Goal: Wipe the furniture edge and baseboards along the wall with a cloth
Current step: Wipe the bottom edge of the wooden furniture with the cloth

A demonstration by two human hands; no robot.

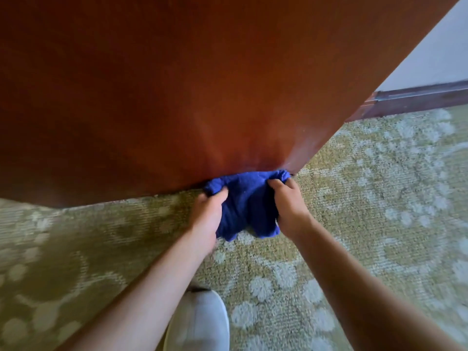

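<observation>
Where reddish wood furniture meets patterned carpet at its bottom corner, blue cloth bunched, gripped by left hand and right hand, fingers curled; dark baseboard well apart, open carpet between.

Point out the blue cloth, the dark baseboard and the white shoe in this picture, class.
blue cloth (247,198), head view, on its bunched middle between the two hands.
dark baseboard (417,100), head view, on its front face below the wall.
white shoe (200,323), head view, on its toe top.
</observation>
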